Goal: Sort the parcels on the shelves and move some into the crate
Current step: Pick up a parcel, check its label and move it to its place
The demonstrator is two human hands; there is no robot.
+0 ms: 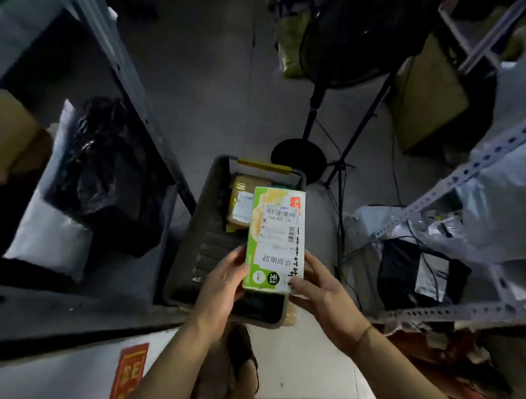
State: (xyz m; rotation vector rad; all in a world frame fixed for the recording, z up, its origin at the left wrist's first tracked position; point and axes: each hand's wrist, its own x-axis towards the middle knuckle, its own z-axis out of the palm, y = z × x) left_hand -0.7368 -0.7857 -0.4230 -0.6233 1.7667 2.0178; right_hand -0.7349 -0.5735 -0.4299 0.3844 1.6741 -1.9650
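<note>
**shelfrat:** So which step is this? Looks like the green-and-white box [273, 241] is about to go in the crate [201, 236].

**binwrangler:** Yeah, I'd call it the "move into the crate" bit. Box sits dead centre of the frame, held above the crate's near end, shipping label facing up. Left hand [223, 283] has its fingers curled round the box's lower left edge, right hand [321, 288] is wrapped round the lower right corner, thumb pressed on top. Both actually gripping, not just touching.

**shelfrat:** Anything in the crate already?

**binwrangler:** One brown taped parcel [240, 203] at the far end, just above centre. Near end looks free, though the box hides part of it.

**shelfrat:** Next move?

**binwrangler:** My guess: lower it flat beside the brown one, then let go. Shelves upper left and right are full of bags to sort.
</note>
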